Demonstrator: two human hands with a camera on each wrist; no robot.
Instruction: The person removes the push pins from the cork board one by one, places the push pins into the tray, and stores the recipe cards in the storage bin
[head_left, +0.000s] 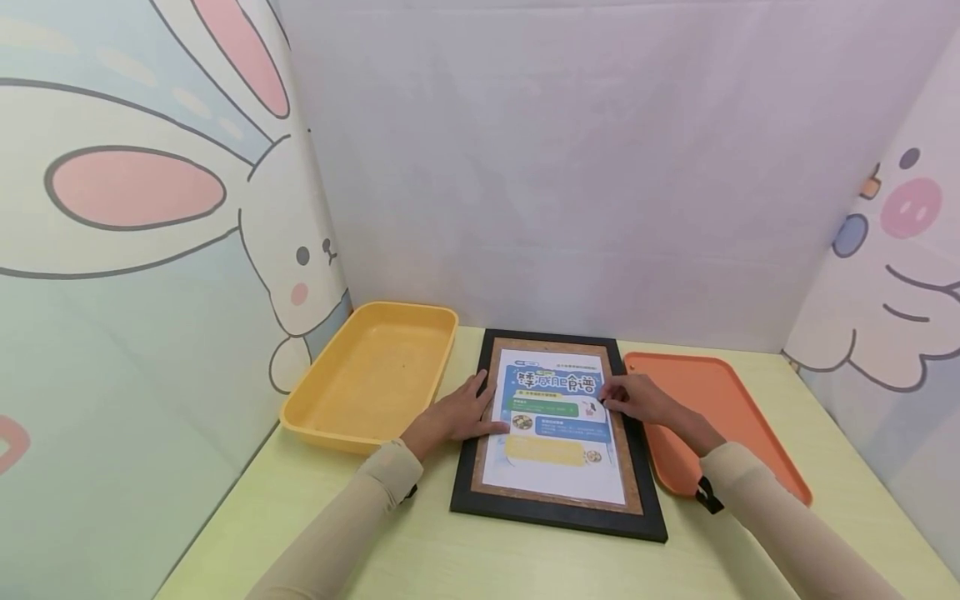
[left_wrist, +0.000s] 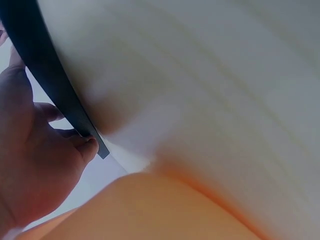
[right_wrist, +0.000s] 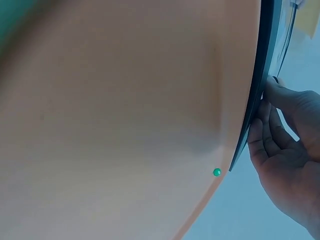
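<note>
A printed poster sheet lies on a cork board with a black frame. My left hand rests with spread fingers over the board's left side, its thumb reaching onto the sheet. In the left wrist view, some fingers of the left hand touch the black frame. At the sheet's right edge, my right hand pinches a small dark piece, too small to identify. The right wrist view shows the right hand against the frame's side, its other fingers curled.
A yellow tray stands left of the board, and an orange tray lies close on its right. One small green round-headed pin is near the orange tray's rim. Behind the pale table hangs a white curtain wall.
</note>
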